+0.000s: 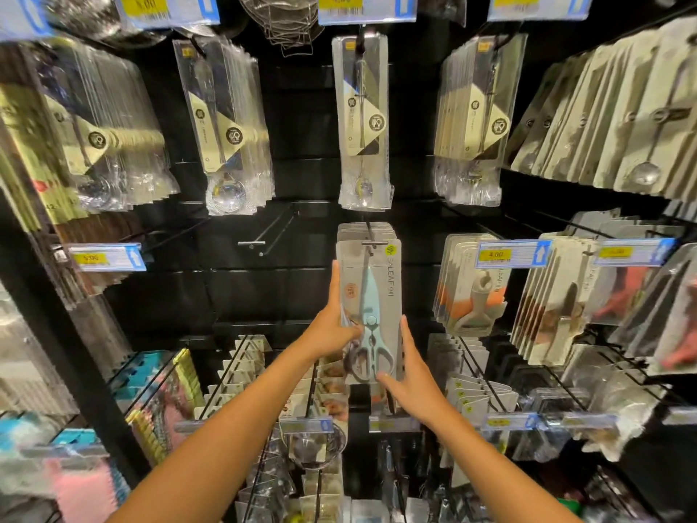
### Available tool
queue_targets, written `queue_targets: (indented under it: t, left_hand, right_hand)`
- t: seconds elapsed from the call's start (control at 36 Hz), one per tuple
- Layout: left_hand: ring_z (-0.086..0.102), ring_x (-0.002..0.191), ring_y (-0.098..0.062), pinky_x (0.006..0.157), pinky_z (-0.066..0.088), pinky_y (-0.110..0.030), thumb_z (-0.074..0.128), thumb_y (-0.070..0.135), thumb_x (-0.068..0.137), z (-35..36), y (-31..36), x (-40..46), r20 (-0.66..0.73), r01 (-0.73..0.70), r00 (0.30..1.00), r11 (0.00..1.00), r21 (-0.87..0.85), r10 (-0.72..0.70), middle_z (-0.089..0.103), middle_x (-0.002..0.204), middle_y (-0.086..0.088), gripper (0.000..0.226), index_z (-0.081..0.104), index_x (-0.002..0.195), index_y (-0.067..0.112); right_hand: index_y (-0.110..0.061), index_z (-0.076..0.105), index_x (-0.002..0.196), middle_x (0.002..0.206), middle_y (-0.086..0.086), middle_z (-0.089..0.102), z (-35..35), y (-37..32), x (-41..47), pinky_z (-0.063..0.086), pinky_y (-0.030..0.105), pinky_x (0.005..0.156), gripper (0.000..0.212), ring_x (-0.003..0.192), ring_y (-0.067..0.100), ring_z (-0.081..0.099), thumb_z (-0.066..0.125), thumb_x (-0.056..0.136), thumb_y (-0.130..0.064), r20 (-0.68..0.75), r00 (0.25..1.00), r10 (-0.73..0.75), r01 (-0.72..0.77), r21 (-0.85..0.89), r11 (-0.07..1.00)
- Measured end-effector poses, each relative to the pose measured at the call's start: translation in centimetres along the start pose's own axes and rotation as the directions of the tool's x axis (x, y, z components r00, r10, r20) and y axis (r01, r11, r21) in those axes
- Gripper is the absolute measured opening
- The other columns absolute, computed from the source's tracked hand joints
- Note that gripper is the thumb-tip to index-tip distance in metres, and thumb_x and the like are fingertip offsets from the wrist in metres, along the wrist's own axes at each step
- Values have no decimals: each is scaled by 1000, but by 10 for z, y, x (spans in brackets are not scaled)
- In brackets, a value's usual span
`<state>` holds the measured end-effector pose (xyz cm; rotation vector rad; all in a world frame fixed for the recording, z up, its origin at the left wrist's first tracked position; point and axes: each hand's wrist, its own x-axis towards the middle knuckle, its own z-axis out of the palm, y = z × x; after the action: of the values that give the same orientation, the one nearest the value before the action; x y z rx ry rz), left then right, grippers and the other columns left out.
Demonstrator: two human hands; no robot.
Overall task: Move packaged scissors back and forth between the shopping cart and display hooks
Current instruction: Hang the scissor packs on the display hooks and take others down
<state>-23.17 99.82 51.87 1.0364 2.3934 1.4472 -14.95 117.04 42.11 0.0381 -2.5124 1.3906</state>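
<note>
**Scissors pack at the hook: where this could slip**

I'm looking at a black display wall (294, 118) crowded with hanging packs. The biggest risk I see is the whole stack on the centre hook (374, 243): the front scissors pack (371, 307) hangs level with several identical cards behind it, and a pull or push off the hook's line could drag those neighbours along or knock them askew. I can't tell whether the card's hole is fully on the prong or only at its tip; if it is at the tip, it could drop when let go.

Next, the grip. My left hand (332, 322) lies along the pack's left edge, fingers straight up the side and thumb across the front near the scissor pivot. My right hand (411, 375) is spread, with its fingers against the lower right edge and the thumb reaching under the handles. That is two palms squeezing a slippery plastic blister rather than a firm pinch, so I judge the pack could twist or slide down between them.

Smaller still: the spoon pack (364, 118) hangs just above, its lower end near the hook, and lifting the card too high could bump it. The bare hook (264, 235) to the left could snag a sleeve or card corner. The shopping cart is not in view.
</note>
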Motion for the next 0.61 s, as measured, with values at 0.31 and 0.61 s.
queue_targets:
  t: [0.31,0.61]
  left_hand:
    - [30,134,1,97,33,2,74,10,91,9,-10,-1,-128,87,988,996,-8,-87,27,149,14,118,-21,157,30]
    - [0,156,-5,125,25,-47,62,34,100,-5,-85,-110,-184,150,980,883,445,-74,-5,168,19,84,3,159,47]
  right_hand:
    - [-43,-9,158,164,-2,18,-9,10,11,27,39,121,108,151,18,25,73,91,-19,-60,997,49,-51,-41,998]
    - [-31,31,155,158,-14,30,28,9,-29,29,34,122,65,147,5,28,62,99,-25,124,971,-203,219,-130,967]
